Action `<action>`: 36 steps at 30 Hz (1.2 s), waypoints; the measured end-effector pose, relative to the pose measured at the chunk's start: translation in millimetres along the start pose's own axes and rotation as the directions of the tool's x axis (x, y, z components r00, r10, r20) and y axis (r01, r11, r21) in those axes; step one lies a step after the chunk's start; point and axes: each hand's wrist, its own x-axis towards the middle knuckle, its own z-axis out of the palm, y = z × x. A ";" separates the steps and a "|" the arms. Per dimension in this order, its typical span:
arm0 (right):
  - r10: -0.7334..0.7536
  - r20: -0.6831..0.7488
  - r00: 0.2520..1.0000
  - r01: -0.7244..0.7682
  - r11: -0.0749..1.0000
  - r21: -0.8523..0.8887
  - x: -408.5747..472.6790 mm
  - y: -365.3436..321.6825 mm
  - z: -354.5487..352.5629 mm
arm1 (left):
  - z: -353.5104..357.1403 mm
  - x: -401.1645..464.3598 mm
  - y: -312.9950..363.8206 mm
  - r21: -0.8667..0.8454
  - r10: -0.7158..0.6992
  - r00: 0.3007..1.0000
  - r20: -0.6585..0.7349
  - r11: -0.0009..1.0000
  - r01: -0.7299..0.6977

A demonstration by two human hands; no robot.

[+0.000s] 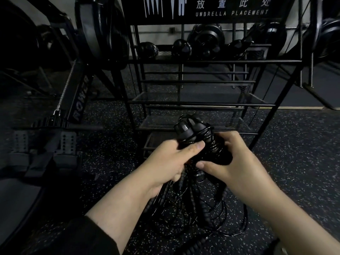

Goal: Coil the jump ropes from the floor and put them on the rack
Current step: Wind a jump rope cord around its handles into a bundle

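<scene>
A black jump rope's two handles (191, 133) stick up between my hands, with thin cord wound round them. My left hand (171, 161) grips the handles from the left, thumb laid across the front. My right hand (231, 161) holds the bundle from the right, its thumb under the handles. Loose loops of black rope (200, 207), some beaded, hang from my hands down to the speckled floor. The black metal rack (202, 103) stands right in front, its lower mesh shelves just behind the handles.
Several dark coiled ropes and round objects (204, 43) lie on the rack's upper shelf under an "UMBRELLA PLACEMENT" sign (230, 12). A rowing machine (77, 100) with footplates stands at the left. More exercise gear (329, 34) is at the far right.
</scene>
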 end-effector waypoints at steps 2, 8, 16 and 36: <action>0.050 0.122 0.991 -0.090 0.935 0.344 0.5 1.8 -4.4 | -0.7 -1.2 1.9 -0.024 0.028 0.998 0.050 0.999 -0.027; 0.052 0.298 0.953 -0.173 0.902 0.396 -4.1 -6.5 -9.9 | 1.8 -4.6 5.5 0.055 0.016 0.985 0.169 0.998 -0.026; -0.057 0.089 0.994 0.074 0.978 -0.193 1.4 4.7 3.5 | 9.6 0.8 3.4 -0.245 -0.207 0.976 0.067 0.945 0.217; -0.159 -0.036 0.987 0.125 0.883 -0.453 4.6 13.7 18.3 | 27.7 -13.3 12.6 -0.083 -0.058 0.996 -0.070 0.995 0.053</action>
